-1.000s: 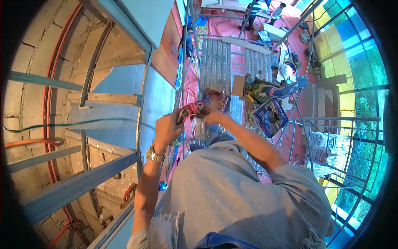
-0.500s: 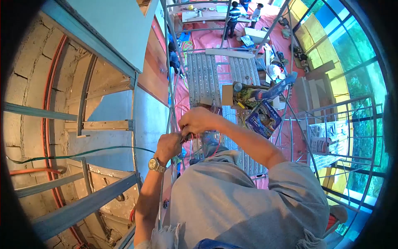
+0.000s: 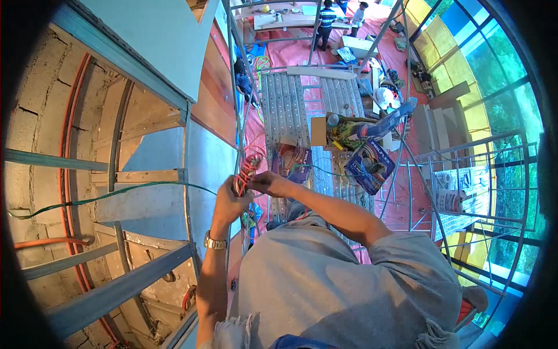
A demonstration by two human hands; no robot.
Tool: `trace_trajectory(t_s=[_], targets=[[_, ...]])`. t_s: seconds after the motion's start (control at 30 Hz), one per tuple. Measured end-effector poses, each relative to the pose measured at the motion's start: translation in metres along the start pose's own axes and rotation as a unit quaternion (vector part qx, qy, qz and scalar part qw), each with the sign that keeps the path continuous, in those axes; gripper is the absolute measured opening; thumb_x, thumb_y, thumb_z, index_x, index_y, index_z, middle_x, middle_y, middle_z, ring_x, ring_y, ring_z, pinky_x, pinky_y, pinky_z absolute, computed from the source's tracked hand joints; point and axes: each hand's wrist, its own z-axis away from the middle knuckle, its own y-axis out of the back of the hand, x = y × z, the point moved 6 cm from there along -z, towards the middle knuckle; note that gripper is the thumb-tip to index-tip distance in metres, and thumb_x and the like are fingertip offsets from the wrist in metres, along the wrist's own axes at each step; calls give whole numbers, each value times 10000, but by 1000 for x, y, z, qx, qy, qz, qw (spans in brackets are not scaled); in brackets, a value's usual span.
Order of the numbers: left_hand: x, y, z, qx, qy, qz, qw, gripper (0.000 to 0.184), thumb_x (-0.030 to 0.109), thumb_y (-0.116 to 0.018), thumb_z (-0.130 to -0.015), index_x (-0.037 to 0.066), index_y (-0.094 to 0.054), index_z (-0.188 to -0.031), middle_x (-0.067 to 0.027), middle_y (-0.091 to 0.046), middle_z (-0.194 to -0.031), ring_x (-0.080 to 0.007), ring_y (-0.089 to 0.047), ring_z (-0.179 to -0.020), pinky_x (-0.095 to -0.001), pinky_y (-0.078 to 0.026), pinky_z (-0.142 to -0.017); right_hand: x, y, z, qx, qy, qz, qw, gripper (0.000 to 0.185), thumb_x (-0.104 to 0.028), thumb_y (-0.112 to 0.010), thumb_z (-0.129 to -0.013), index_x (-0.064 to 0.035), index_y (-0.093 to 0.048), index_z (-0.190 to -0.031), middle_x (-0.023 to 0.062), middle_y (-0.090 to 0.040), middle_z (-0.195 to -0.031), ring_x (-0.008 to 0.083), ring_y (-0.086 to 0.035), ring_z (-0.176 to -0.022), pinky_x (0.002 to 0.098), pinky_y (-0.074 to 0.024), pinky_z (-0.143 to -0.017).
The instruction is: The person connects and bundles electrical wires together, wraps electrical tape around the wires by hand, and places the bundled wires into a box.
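Note:
My left hand is closed round the lower end of a twisted bundle of red and pale wires, which stands up from the fist. Against the bundle's right side, my right hand has its fingers pinched together; whether a strand lies between them is hidden. A green wire stretches from the wall at the left towards my left hand. Just past my right hand, a printed wire box sits on the perforated metal planks. A thin green strand trails over the planks to a second wire box.
Scaffold tubes rise close by on the left, beside metal framing and orange conduits. An open carton holding supplies stands on the planks. Below, people stand at a long table on the red-covered floor.
The wire bundle now stands up in view above my left hand. My right hand has dropped lower and slightly right, uncovering the nearer wire box. The green wire at left has risen.

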Motion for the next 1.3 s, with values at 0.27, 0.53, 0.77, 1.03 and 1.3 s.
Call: trace_trajectory(t_s=[0.27, 0.53, 0.77, 1.03, 1.3], targets=[[3, 28, -18, 130, -56, -192, 971, 465, 158, -788, -742, -30, -531, -1081, -116, -630, -813, -209, -637, -683, -391, -513, -614, -58, -20, 26, -44, -60, 165, 983, 264, -181, -571, -1017, -16, -697, -1180, 218, -744, -1043, 354, -724, -972, 492, -563, -860], [-1, 46, -30, -51, 62, -119, 990, 535, 164, -764, -751, -66, -508, -1160, -237, -685, -835, -364, -712, -729, -449, -560, -656, -82, -5, 42, -57, 126, 340, 930, 159, -135, -587, -955, 0, -594, -1038, 215, -670, -889, 444, -706, -847, 542, -565, -725], [5, 7, -23, 47, -45, -435, 898, 381, 80, -659, -808, -8, -447, -1113, -322, -691, -838, -516, -697, -792, -593, -552, -719, -125, 12, 26, -39, 109, 466, 877, 181, -101, -630, -870, -53, -656, -1043, 148, -688, -968, 367, -733, -847, 493, -593, -709], [12, -4, -10, -36, -78, -448, 890, 457, 97, -626, -849, 0, -413, -1241, -271, -704, -792, -497, -709, -757, -601, -555, -670, -106, 44, 1, -10, 209, 268, 940, 143, -181, -659, -966, -74, -692, -1056, 84, -674, -994, 310, -676, -881, 435, -561, -847], [11, 0, -2, 19, -56, -392, 918, 425, 115, -674, -826, 52, -483, -1201, -266, -711, -852, -495, -705, -793, -604, -548, -691, -108, 35, 10, -10, 134, 150, 980, 139, -158, -605, -1042, -32, -662, -1055, 107, -678, -976, 288, -685, -932, 413, -545, -838]])
